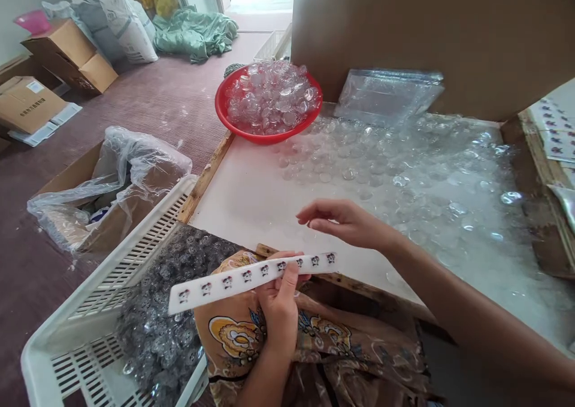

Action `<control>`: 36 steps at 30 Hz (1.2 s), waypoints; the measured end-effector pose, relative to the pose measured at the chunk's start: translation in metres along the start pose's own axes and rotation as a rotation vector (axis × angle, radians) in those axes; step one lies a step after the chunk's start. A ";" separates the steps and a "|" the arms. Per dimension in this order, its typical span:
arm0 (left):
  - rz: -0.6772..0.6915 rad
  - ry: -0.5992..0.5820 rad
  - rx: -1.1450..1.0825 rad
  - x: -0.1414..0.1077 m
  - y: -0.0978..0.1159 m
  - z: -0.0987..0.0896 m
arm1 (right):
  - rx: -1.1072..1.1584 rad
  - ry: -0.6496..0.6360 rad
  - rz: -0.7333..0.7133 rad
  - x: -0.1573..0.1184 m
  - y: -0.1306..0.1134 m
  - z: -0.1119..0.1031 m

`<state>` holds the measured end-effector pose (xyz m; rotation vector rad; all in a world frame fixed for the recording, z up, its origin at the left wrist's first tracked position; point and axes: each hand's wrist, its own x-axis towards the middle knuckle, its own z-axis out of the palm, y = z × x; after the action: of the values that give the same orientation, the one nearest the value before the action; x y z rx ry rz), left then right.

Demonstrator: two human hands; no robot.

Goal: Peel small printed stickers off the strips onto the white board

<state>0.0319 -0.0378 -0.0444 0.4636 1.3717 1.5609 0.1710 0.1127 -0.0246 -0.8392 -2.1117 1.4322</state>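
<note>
A white strip of stickers [246, 277] with a row of small black-and-red figures lies across my left hand [281, 299]. The thumb presses on top of the strip and the fingers are beneath it. My right hand [344, 222] hovers over the white tabletop [251, 194], to the right of the strip and above it in the view. Its fingers are loosely bent, with thumb and forefinger slightly apart and nothing visible between them. Many clear, round plastic pieces [399, 181] are spread over the right side of the tabletop.
A red basin [269, 137] heaped with clear pieces stands at the table's far left corner. Clear plastic bags [386, 99] lean on a brown board [431, 42]. At left, a white basket [42, 347] holds dark clear pieces beside a plastic-lined carton [85, 233].
</note>
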 end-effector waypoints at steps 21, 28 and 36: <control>0.272 0.275 0.149 0.049 0.096 -0.072 | -0.135 0.159 0.062 0.075 0.016 0.047; 0.171 0.208 0.063 0.052 0.095 -0.078 | -0.343 -0.030 0.209 0.094 0.026 0.067; 0.160 0.192 0.035 0.053 0.095 -0.081 | -0.478 -0.094 0.194 0.098 0.025 0.071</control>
<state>-0.0952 -0.0268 0.0014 0.4637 1.5413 1.7508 0.0601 0.1418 -0.0701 -1.2004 -2.5524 1.0784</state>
